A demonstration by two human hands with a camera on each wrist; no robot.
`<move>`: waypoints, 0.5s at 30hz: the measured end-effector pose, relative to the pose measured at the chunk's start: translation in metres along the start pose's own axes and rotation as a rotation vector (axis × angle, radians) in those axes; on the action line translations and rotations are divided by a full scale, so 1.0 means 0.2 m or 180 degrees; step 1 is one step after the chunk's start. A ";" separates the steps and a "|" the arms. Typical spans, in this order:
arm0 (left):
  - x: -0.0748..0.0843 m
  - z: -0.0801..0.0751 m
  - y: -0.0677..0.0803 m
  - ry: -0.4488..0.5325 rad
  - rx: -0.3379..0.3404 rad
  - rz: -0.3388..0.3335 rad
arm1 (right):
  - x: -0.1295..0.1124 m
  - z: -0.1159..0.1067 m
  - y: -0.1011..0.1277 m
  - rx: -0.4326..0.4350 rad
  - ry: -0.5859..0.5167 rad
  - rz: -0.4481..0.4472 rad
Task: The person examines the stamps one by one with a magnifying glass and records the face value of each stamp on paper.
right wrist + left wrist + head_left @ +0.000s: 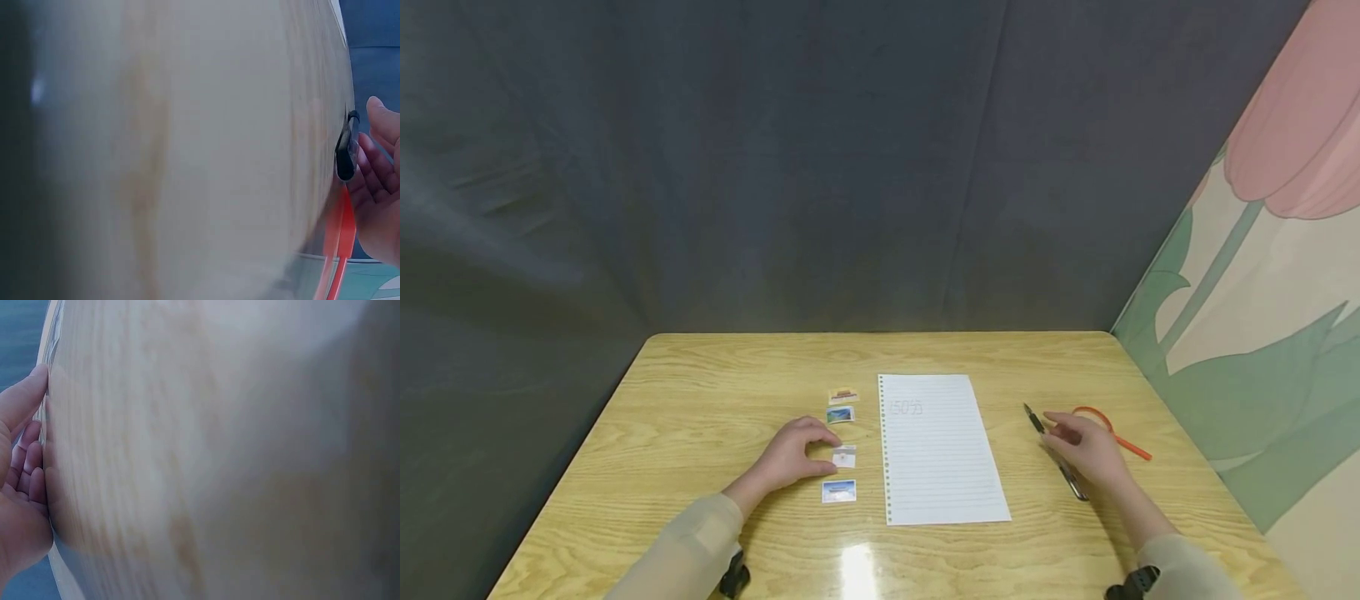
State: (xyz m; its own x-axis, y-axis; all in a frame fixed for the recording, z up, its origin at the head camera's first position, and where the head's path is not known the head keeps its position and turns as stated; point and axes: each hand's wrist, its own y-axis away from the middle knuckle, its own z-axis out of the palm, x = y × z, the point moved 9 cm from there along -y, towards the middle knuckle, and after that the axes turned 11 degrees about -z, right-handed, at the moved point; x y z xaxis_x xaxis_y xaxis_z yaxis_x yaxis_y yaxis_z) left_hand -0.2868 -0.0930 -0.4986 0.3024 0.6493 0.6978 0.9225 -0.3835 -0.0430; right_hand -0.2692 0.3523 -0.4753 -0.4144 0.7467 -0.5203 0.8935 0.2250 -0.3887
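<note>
My left hand (792,452) is at a small pale stamp-like card (844,457), its thumb and forefinger spread at the card's left corners. Contact with the card is unclear. In the left wrist view the hand (25,469) shows only at the left edge, and no card can be made out. A dark pen (1067,477) lies slantwise on the table under my right hand (1088,450). The right thumb and forefinger are parted near the pen's upper half. From the right wrist, the pen (347,150) appears end-on beside the loosely bent fingers (373,165).
Other small picture cards (838,491) lie above and below the pale one. A lined, hole-edged sheet (943,458) with faint writing lies mid-table. An orange loop with a straight handle (1133,447) lies beyond the right hand, partly hidden. Dark curtain (820,167) hangs behind the wooden table (700,400).
</note>
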 end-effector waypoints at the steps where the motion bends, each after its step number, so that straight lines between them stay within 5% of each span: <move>1: 0.00 0.00 0.00 -0.0005 0.0002 0.0004 | 0.00 0.00 0.00 0.0010 0.0016 -0.0003; 15: 0.00 0.00 0.00 -0.0048 0.0011 -0.0001 | 0.01 0.04 0.00 -0.0041 0.0003 0.0138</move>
State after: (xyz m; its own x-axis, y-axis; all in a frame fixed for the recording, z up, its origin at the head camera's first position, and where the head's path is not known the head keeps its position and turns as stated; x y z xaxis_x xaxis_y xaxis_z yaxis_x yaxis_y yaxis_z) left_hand -0.2870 -0.0931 -0.4993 0.3058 0.6592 0.6869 0.9234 -0.3811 -0.0454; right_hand -0.2713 0.3491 -0.4832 -0.3751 0.7565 -0.5357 0.9127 0.2004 -0.3561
